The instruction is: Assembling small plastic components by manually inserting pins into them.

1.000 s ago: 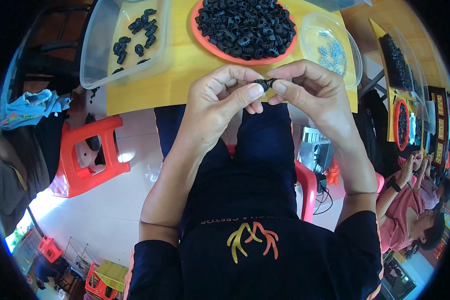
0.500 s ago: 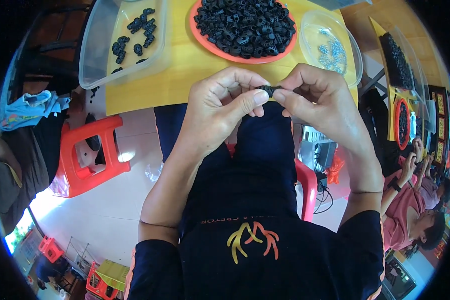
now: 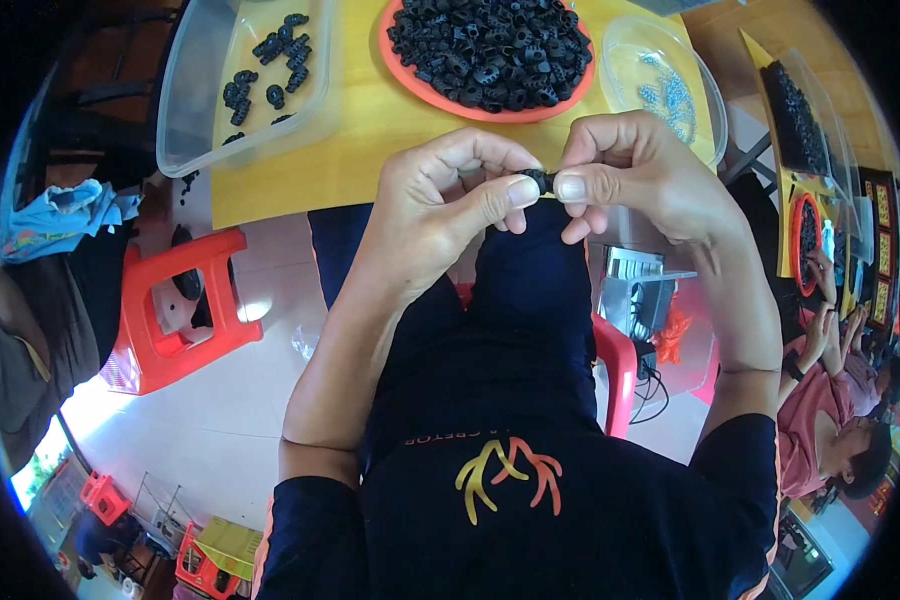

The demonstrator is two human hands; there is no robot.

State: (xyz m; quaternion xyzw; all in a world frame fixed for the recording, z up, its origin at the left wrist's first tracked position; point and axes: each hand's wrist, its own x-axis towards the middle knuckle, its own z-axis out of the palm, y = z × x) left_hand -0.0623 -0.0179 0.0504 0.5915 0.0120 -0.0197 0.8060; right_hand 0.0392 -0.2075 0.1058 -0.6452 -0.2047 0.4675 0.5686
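Observation:
A small black plastic cord lock [image 3: 538, 180] is pinched between my two hands, just over the table's near edge. My left hand [image 3: 460, 195] grips its left end between thumb and index finger. At the other end, the thumb and fingers of my right hand [image 3: 620, 180] close on it, hiding part of the piece. Beyond my hands, an orange-red plate [image 3: 395, 65] bears a heap of black plastic parts [image 3: 490, 50]. Small silvery springs [image 3: 667, 100] lie in a round clear tub [image 3: 712, 130] to the right. Several black cord locks [image 3: 275, 96] lie in a clear box [image 3: 185, 150] on the left.
The yellow table [image 3: 370, 190] spans the space ahead of me. A red stool [image 3: 185, 310] stands on the floor at left, near another person's dark clothing. At far right, people in pink and purple work at a table with another red plate [image 3: 806, 245] of black parts.
My right hand has turned, its thumb now lying flatter against the piece, and its forearm has shifted slightly right. My left hand keeps its pinch almost unmoved.

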